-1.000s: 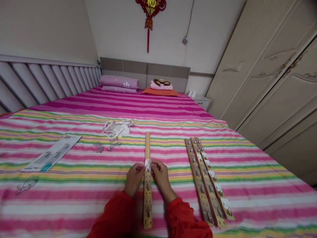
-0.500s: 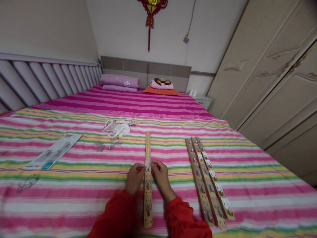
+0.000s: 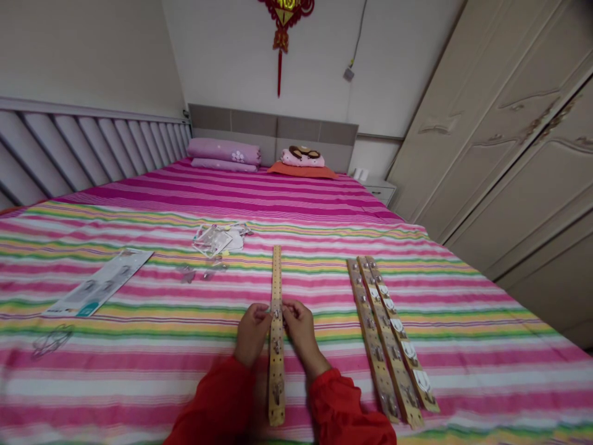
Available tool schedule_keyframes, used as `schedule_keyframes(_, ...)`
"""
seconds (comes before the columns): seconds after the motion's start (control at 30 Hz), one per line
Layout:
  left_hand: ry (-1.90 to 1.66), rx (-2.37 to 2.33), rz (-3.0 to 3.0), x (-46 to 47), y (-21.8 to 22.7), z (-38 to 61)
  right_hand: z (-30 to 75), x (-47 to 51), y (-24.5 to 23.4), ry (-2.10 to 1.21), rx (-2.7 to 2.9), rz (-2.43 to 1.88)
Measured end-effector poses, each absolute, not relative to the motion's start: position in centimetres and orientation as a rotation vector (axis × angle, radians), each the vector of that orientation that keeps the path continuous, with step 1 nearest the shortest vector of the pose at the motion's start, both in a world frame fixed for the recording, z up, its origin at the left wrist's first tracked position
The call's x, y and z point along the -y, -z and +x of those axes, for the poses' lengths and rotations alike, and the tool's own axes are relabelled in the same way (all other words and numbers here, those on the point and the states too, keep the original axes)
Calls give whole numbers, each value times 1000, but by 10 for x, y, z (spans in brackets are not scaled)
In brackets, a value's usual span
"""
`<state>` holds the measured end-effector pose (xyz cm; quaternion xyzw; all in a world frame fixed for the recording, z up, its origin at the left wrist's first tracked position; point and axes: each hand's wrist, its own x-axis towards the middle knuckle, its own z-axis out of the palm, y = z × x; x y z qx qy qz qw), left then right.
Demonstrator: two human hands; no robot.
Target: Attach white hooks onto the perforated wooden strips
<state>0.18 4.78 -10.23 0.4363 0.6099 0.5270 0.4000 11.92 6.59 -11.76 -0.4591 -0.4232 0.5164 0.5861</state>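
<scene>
Left hand (image 3: 252, 334) and right hand (image 3: 299, 329) meet over a wooden strip (image 3: 277, 330), thumbs and forefingers pinching a clear hook (image 3: 277, 313) by its opposite edges. That hook sits about midway along the strip, which lies lengthwise between the forearms on the striped sheet (image 3: 324, 346); two more hooks are on its near half. To the right, three hook-covered strips (image 3: 380, 321) lie side by side. To the left lie a long package (image 3: 104, 283) and a clear piece (image 3: 53, 341); loose hooks (image 3: 188, 274) rest near a packaging pile (image 3: 217, 240).
</scene>
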Motion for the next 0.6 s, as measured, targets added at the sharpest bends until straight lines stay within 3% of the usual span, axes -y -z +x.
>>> schedule_keyframes(0.23, -1240, -1433, 1222, -44, 103, 0, 119, -65, 126, -1204, 989, -1042)
schedule_keyframes(0.6, -1142, -1519, 1445, -51, 115, -4, 120, -66, 130, -934, 1234, -1129)
